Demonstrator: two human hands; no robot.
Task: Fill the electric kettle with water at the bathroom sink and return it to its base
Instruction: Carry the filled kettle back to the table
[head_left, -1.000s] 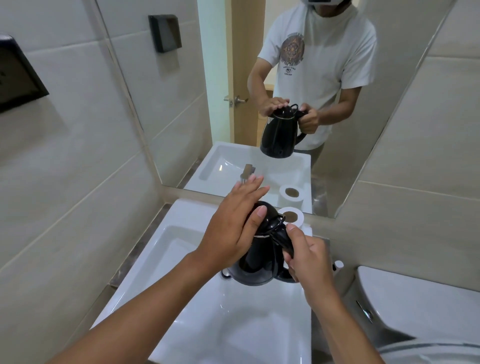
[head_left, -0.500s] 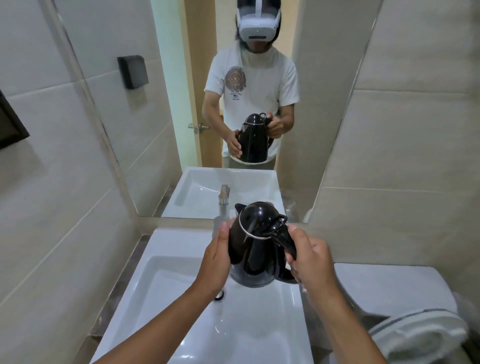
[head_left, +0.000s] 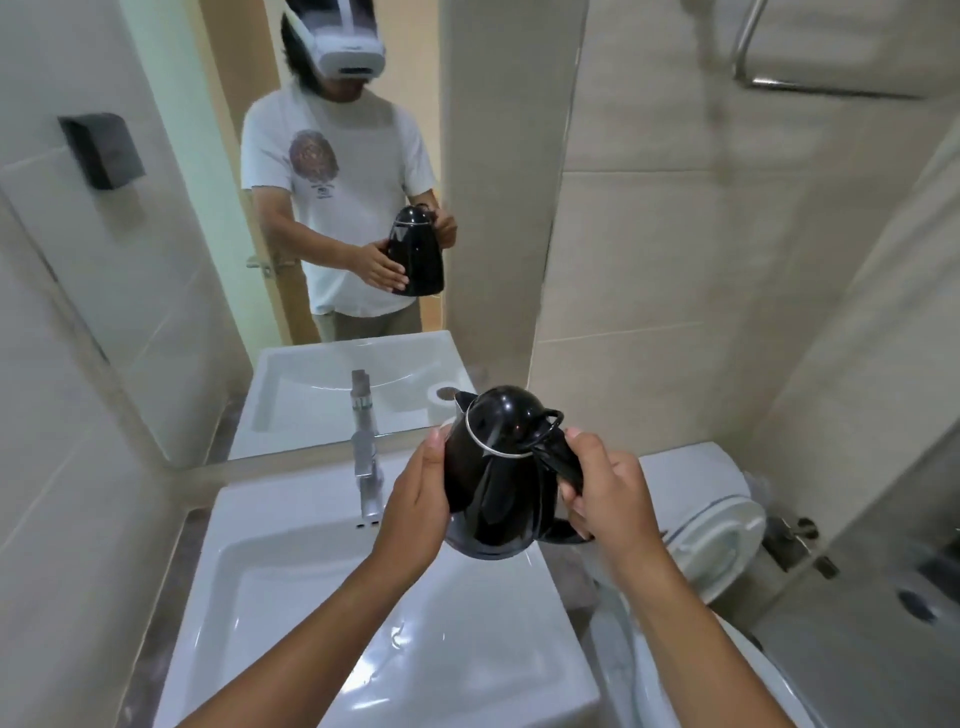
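Kettle (head_left: 501, 467) base hidden behind both hands (head_left: 519, 499).

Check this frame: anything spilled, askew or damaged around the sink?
Nothing stands out. The kettle is held lid shut above the sink, left hand on its body, right hand on the handle. No spill shows; the faucet looks off.

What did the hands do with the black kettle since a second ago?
The left hand slid off the domed lid down to the side of the glossy black plastic electric kettle. The kettle rose and now sits over the right edge of the white ceramic sink. The right hand kept its grip on the handle, and the lid stayed shut.
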